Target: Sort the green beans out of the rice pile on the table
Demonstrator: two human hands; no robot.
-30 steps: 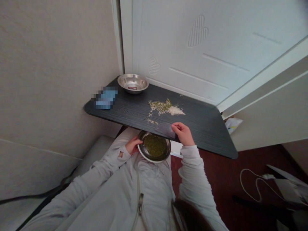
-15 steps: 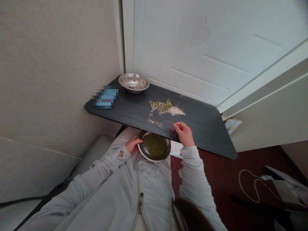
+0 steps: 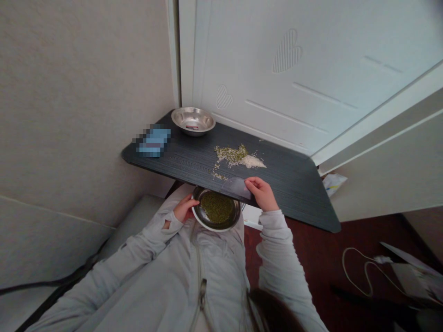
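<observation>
My left hand (image 3: 184, 208) is closed on the left rim of a metal bowl (image 3: 216, 226), which rests at my lap just under the table's front edge. Small green beans (image 3: 218, 207) cover the bowl's bottom. Between the thumb and fingers of my right hand (image 3: 262, 191) is a thin clear plastic sheet (image 3: 235, 186), lying against the tabletop by that edge. Beyond it on the dark table (image 3: 287, 184) is a pile of mixed green beans and pale grains (image 3: 233, 153), with a whiter heap of grains (image 3: 254, 161) at its right. Stray grains trail toward the sheet.
A second metal bowl (image 3: 194, 121) stands at the table's back left, near a blurred blue object (image 3: 154, 143). Behind the table is a white door (image 3: 263, 69); a wall (image 3: 86, 92) rises at the left. A white cable (image 3: 367, 272) lies on the floor at right.
The left hand and the bowl of beans have shifted slightly left. My right hand has drawn the plastic sheet a little left, toward the table's front edge.
</observation>
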